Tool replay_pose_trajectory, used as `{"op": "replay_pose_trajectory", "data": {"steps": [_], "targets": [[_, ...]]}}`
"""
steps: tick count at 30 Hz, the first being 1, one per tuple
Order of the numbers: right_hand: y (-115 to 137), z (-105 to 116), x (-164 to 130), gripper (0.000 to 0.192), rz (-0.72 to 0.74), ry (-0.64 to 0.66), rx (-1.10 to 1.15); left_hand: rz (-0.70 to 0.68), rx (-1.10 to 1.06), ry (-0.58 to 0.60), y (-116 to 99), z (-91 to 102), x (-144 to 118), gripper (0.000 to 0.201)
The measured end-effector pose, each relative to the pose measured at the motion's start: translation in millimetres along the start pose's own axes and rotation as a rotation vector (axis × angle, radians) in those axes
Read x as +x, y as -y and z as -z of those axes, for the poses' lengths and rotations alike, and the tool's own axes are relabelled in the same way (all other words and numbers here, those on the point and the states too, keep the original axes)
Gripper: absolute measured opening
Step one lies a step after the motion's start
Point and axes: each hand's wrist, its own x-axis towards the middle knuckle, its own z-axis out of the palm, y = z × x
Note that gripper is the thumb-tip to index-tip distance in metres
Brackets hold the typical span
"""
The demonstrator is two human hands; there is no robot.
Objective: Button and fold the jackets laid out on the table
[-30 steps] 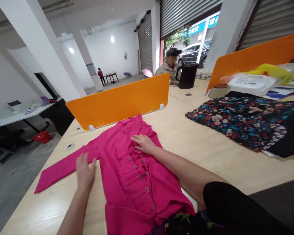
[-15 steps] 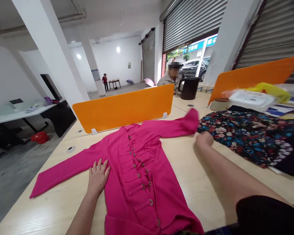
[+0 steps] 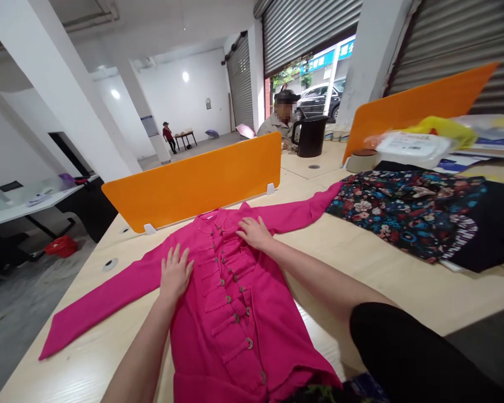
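Pink jacket point(image 3: 235, 313) lies front-up, sleeves spread, near bench point(image 3: 361, 252) front edge. Left hand point(image 3: 175, 274) and right hand point(image 3: 254, 232) rest flat, fingers open, probably smoothing it; floral garment point(image 3: 403, 207) lies right.

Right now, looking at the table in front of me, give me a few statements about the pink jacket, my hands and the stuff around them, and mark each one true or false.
1. Both hands lie flat and open on the pink jacket. True: the left hand rests on its left chest, the right hand near the right shoulder.
2. Both sleeves are folded across the front. False: they are spread out to either side.
3. The jacket's front is buttoned shut. True.
4. The floral garment lies under the jacket's body. False: it lies off to the right, by the right cuff.
5. A blue divider stands behind the jacket's collar. False: the divider is orange.
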Motion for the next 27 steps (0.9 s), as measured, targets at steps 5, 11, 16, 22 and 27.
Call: {"op": "replay_pose_trajectory", "data": {"steps": [5,11,16,22,27], "targets": [[9,-25,15,0.064,0.019,0.281,-0.018,0.036,-0.015,0.185,-11,-27.3,20,0.060],[-4,-40,28,0.073,0.014,0.256,-0.009,0.061,-0.046,0.204,-4,-41.2,28,0.069],[3,-37,44,0.067,0.005,0.167,0.033,0.112,-0.074,0.236,0,-35.4,49,0.067],[6,-20,-35,0.042,0.180,-0.153,0.271,0.153,-0.017,0.040,-13,-18.1,16,0.065],[-10,-5,-132,0.040,0.413,0.147,0.273,-0.117,-0.131,0.149,-24,2.7,-43,0.058]]}}
